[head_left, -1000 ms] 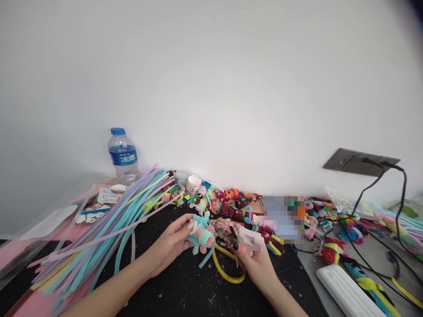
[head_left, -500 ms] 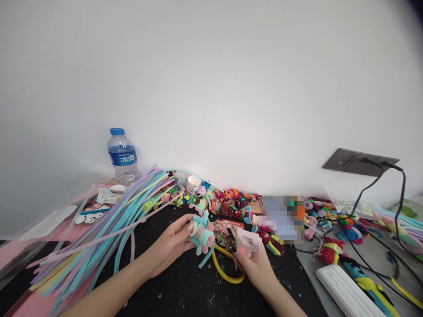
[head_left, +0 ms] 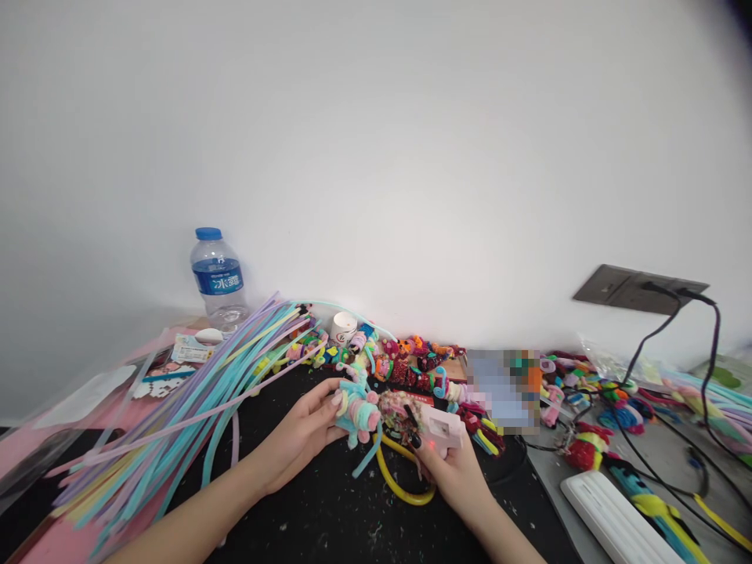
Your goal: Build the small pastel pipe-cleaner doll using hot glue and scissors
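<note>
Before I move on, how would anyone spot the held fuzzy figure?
Below the pale wall lies a black mat. Over its middle is the fuzzy figure, pale blue with pink and yellow bands. Unlike the figures behind it, this one is in the left grip.

A pale, softly lit wall (head_left: 376, 157) rises beyond the fingers (head_left: 322, 392), a grey socket plate (head_left: 616, 287) upon it to their right, above a grey tabletop (head_left: 546, 466).

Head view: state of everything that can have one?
Left hand: closed on the blue-and-pink figure
Right hand: closed around the pink tool
Pink tool: red light on
Bottle: standing, blue cap on
Wall socket: two black plugs in
Fuzzy stems: lying loosely bundled
Pixelated panel: can't tell
</note>
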The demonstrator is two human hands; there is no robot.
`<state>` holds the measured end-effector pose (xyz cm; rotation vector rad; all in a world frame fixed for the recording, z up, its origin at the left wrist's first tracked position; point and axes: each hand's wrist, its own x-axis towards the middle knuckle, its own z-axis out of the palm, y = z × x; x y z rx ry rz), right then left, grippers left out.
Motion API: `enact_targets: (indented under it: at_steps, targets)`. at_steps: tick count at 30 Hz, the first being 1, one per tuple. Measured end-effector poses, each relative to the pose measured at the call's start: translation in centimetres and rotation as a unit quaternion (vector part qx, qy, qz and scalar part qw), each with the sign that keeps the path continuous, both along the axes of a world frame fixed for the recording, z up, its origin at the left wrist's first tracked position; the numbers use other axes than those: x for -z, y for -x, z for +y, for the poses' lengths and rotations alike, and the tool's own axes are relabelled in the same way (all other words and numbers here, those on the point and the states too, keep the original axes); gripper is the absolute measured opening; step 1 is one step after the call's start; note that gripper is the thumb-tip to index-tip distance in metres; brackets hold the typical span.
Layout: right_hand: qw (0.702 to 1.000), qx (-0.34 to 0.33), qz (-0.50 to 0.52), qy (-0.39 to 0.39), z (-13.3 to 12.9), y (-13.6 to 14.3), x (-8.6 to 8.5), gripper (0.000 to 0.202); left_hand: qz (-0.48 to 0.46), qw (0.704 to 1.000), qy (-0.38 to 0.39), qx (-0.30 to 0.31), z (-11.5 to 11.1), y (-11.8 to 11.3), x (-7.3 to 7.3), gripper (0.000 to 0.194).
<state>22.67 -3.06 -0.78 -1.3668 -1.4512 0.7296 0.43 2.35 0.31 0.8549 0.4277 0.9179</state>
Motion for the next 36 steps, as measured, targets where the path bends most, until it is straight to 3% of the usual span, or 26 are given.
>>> enact_targets:
  at_steps: [9, 21, 25, 32, 36]
  targets:
    - [0.997, -0.004, -0.062, -0.049, 0.3, -0.1, -0.9, 0.016, -0.001, 0.999, 0.018, -0.026, 0.2, 0.1, -0.3, 0.016]
    - [0.971, 0.091, -0.208, -0.071, 1.1, -1.3, -1.6, 0.029, 0.007, 0.988, 0.104, -0.113, 0.8, 0.5, 0.1, 0.017]
    - [0.942, 0.137, -0.297, -0.073, 1.8, -2.0, -1.1, 0.039, -0.002, 0.988, 0.109, -0.113, 1.0, 0.6, 0.2, 0.017]
    - [0.853, 0.216, -0.475, -0.034, 2.2, -2.7, -0.2, 0.038, -0.015, 0.989, 0.09, -0.113, 1.1, 0.6, 0.2, 0.015]
    - [0.841, 0.226, -0.49, -0.033, 1.9, -2.3, -0.6, 0.047, 0.015, 0.991, 0.051, -0.126, 0.9, 0.5, -0.1, 0.022]
